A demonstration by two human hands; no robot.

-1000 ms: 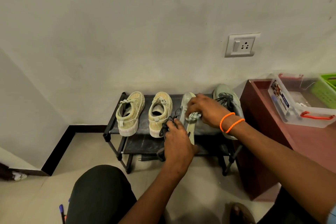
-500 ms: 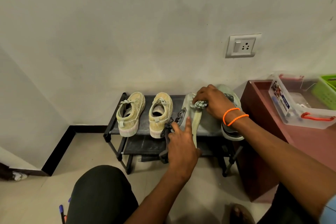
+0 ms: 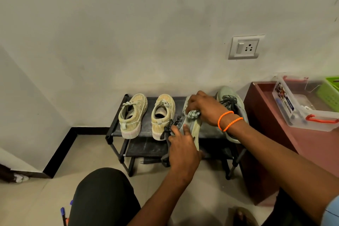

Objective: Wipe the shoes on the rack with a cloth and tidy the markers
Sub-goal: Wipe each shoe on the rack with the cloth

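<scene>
Both hands are on the grey-green shoe [image 3: 194, 130], tipped on its side at the front of the black rack's [image 3: 117, 119] top shelf. My left hand [image 3: 180, 149] grips its heel end by the dark laces; my right hand [image 3: 205, 107] pinches a bunched cloth [image 3: 194, 113] against its sole. Its mate [image 3: 232, 104] sits just right, two tan shoes [image 3: 133, 115] left. Blue markers [image 3: 63, 213] lie by my knee
</scene>
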